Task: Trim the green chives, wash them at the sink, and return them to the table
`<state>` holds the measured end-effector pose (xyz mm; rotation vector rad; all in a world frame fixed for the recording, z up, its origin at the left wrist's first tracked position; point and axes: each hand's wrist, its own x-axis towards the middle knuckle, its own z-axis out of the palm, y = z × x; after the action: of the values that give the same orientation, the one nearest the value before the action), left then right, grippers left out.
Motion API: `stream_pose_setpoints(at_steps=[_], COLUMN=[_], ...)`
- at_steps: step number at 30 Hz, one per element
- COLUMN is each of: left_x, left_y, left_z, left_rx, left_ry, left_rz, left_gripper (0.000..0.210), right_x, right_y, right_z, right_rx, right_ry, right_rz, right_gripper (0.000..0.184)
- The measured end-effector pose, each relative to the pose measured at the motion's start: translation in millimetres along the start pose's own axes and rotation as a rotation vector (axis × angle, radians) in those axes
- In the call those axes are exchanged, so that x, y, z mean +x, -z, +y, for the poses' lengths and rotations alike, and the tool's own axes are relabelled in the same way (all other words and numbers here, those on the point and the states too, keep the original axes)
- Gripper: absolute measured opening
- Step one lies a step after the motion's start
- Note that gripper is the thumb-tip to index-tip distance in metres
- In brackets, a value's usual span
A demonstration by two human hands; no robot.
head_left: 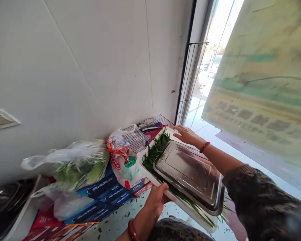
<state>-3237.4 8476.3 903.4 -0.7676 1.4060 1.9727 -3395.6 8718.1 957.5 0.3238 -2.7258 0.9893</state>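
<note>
A long white tray (172, 197) is between my two hands, tilted, with long green leafy stalks like chives (157, 147) lying on it. On top of the greens rests a shiny rectangular metal tray (188, 167); it covers their middle, and loose ends stick out at the near end. My left hand (157, 200) grips the white tray's near side, thumb on the rim and fingers hidden underneath. At the far side my right hand (188, 135) holds the white rim, its fingers reaching along the edge.
Left of the tray, a plastic bag of green vegetables (81, 167) sits on stacked blue boxes (102, 185). A red-and-white plastic bag (122, 157) and a wire rack (135, 140) stand by the wall (110, 67). A black item (11, 201) fills the lower left. A glass door (261, 83) is at right.
</note>
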Motion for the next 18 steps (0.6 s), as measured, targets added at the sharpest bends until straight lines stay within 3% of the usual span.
stream_pose_setpoints(at_steps=[3, 7, 12, 15, 18], left_x=[9, 16, 17, 15, 14], left_y=[-21.9, -41.0, -56.4, -61.6, -61.8], left_z=[-19, -36, -41, -39, -38], left_rx=[0.096, 0.164, 0.259, 0.283, 0.295], left_ry=[0.003, 0.024, 0.049, 0.069, 0.072], left_rz=[0.028, -0.016, -0.071, -0.065, -0.043], left_gripper=[0.023, 0.027, 0.024, 0.023, 0.021], right_x=[-1, -6, -12, -21, -32], right_y=[8, 11, 7, 16, 29], right_z=[51, 86, 98, 96, 86], right_rx=[0.064, 0.068, 0.092, 0.129, 0.178], right_ry=[-0.233, -0.322, -0.303, -0.178, -0.173], right_rz=[0.035, 0.031, 0.024, 0.177, 0.32], right_gripper=[0.039, 0.045, 0.031, 0.035, 0.035])
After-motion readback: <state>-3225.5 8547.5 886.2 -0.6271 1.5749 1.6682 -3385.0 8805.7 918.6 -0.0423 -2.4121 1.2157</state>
